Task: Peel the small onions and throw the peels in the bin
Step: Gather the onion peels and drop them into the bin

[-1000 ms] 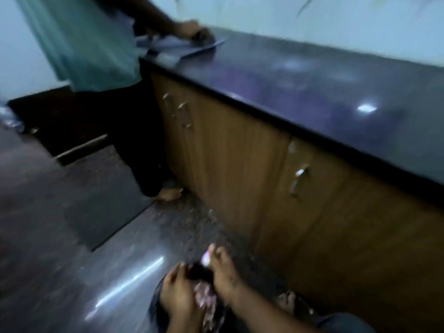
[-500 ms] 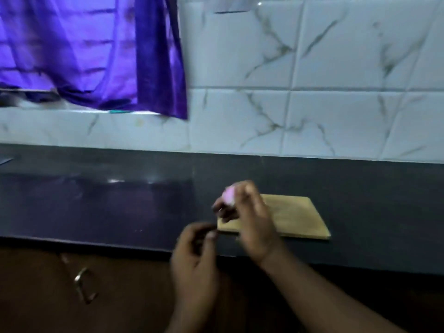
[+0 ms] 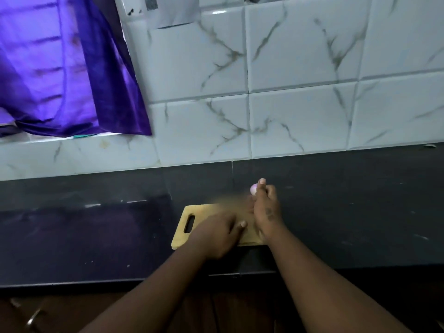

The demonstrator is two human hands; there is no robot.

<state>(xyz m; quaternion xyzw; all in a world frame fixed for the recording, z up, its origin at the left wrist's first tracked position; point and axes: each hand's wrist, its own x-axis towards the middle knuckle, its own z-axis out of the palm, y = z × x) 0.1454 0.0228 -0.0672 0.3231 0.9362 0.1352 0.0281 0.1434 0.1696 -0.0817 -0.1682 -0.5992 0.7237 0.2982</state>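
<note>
Head view looks down on a dark, glossy stone bench [image 3: 336, 212] set against a wall of white marble-veined tiles [image 3: 300, 116]. Near the bench's front edge lies a rectangular pale wooden cutting board [image 3: 189, 213] with a slot handle at its left end; part of its far edge is blurred. The left hand [image 3: 216, 234] rests palm-down on the board, fingers loosely curled with the thumb out to the right, and nothing shows in its grip. The right hand [image 3: 265, 210] is at the board's right end, fingers pinched around 1 small, pale pink peeled onion [image 3: 253, 189], which peeks out just above the fingertips, over the bench beyond the board's far edge. A purple cloth [image 3: 72, 75] hangs at the upper left. Below the bench edge, brown wooden cabinet fronts [image 3: 72, 313] carry a metal handle [image 3: 33, 318].
</note>
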